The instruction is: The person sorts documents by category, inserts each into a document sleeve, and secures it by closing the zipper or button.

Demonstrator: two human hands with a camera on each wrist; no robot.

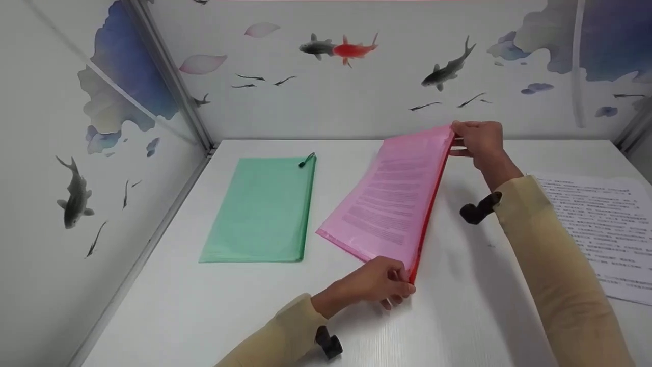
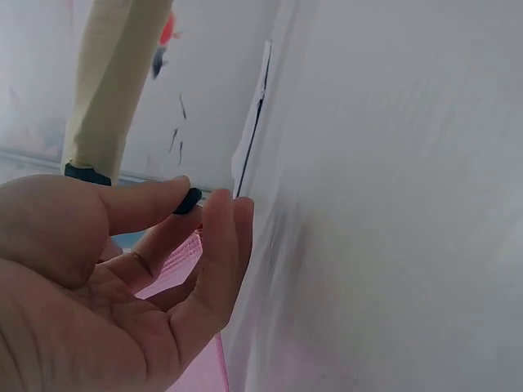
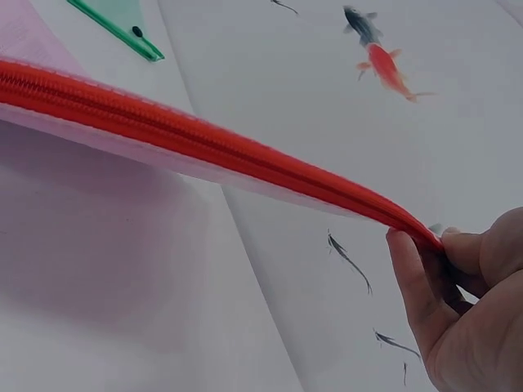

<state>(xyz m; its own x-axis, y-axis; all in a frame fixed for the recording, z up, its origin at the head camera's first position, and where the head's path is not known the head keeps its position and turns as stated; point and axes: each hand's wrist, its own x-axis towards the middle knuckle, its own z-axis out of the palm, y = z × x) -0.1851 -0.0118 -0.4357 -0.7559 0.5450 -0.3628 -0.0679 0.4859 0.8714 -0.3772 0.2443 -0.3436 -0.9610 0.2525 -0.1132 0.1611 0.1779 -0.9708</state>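
Observation:
A pink translucent zip document pouch (image 1: 387, 188) with printed paper inside is tilted up off the white table, its red zipper edge facing right. At the far end of the zipper, my right hand (image 1: 481, 140) pinches the pouch's corner between thumb and fingers. My left hand (image 1: 379, 280) is at the near end of the zipper, thumb and fingers pinching a small dark zipper pull (image 2: 189, 201). Seen from the right wrist, the red zipper (image 3: 204, 143) runs closed up to the right fingertips (image 3: 398, 238).
A green zip pouch (image 1: 260, 209) with a dark pull lies flat on the left of the table (image 1: 168, 306). Printed sheets (image 1: 606, 229) lie at the right, partly under the right sleeve (image 1: 555, 255). A wall with painted fish (image 1: 356, 49) rises behind the table.

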